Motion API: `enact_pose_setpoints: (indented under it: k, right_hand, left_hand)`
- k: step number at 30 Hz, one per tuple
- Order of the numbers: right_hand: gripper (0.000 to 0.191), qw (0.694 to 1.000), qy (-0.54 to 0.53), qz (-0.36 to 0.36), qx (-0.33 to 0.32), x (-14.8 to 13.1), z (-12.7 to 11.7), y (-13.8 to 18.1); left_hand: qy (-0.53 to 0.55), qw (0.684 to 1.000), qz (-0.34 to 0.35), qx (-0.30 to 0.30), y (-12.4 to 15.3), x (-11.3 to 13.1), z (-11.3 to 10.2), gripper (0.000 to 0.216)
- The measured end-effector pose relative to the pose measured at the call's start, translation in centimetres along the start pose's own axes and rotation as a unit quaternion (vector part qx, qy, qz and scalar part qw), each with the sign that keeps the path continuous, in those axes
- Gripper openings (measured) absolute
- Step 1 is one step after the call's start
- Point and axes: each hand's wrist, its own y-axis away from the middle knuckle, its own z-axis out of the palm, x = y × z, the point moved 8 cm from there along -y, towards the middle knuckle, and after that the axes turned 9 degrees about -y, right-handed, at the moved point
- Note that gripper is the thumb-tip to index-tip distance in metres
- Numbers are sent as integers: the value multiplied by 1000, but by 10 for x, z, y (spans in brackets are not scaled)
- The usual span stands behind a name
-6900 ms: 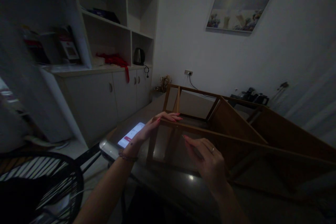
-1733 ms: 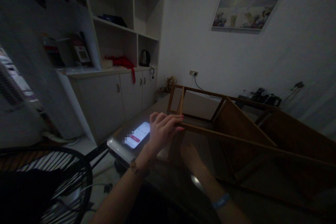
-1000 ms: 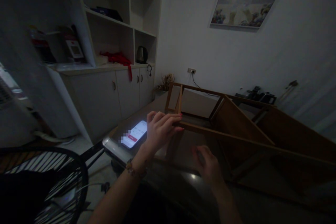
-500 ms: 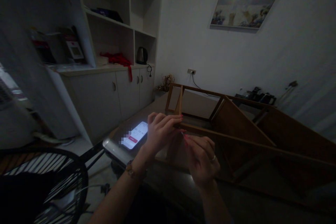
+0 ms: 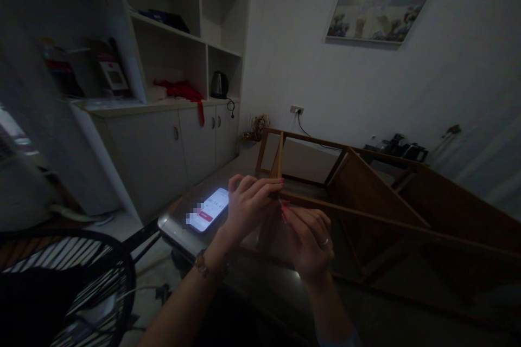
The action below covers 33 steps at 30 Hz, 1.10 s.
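A brown wooden shelf frame [image 5: 366,195] lies on its side on a dark glossy table [image 5: 264,287]. My left hand [image 5: 248,203] grips the frame's near top corner, fingers curled over the rail. My right hand [image 5: 307,241] is just right of it, below the rail, fingertips pinched together at the corner on something too small to make out. A lit phone [image 5: 207,209] lies on the table's left end beside my left hand.
White cabinets [image 5: 163,141] with open shelves stand at the left, holding a kettle [image 5: 219,85] and a red cloth [image 5: 179,89]. A black wire fan guard [image 5: 69,282] fills the lower left. A picture [image 5: 382,5] hangs on the far wall.
My right hand rose from low on the table up to the frame corner and pinched its fingers beside my left hand. My left hand kept its hold on the rail.
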Motion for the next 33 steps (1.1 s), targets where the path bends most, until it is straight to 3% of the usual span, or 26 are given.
enact_pose_setpoints:
  k: [3, 8, 15, 21, 28, 33]
  right_hand:
    - [14, 1000, 22, -3, -9, -4, 0, -4]
    - [14, 989, 91, -75, -94, -13, 11, -14]
    - [18, 970, -12, -177, -168, -9, 14, -27]
    - [25, 948, -46, -152, -274, -7, 13, -37]
    - [33, 963, -64, -131, -228, -8, 10, -46]
    - [30, 961, -68, -111, -242, -10, 17, -53]
  left_hand:
    - [0, 1000, -2, 0, 0, 0, 1, 14]
    - [18, 1000, -10, -5, -2, 1, -3, 14]
    - [32, 999, -8, 9, -5, 3, -7, 32]
    - [29, 999, -20, 15, -5, 2, -7, 22]
    - [35, 999, -40, -5, -5, 2, -8, 15]
    - [55, 997, -52, 3, -5, 3, -9, 34]
